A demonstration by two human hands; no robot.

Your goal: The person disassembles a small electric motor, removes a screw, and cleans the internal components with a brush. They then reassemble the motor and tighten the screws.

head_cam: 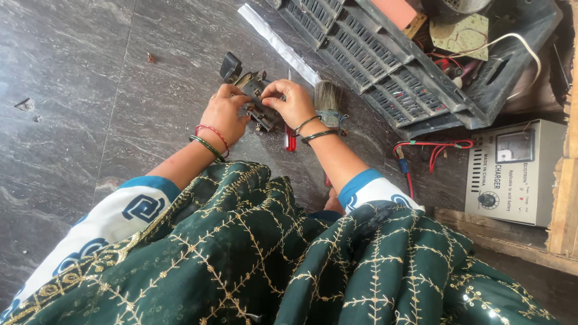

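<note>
Fingers of left hand (224, 114) curled onto small metal mechanism (256, 99) | right hand (293, 101) fingers pinched on it | paintbrush (329, 102) lain just right of mechanism | red-handled screwdriver (289, 137) below it

We see a dull metal switch part (256, 99) on a glossy stone floor (90, 90). Beside it lie a black plastic grille (373, 54) and a bristly brush (329, 99).

At my far right, a grey box-shaped charger (515, 171) shows its small rectangular meter window (515, 145) and black printed label (504, 186).
</note>
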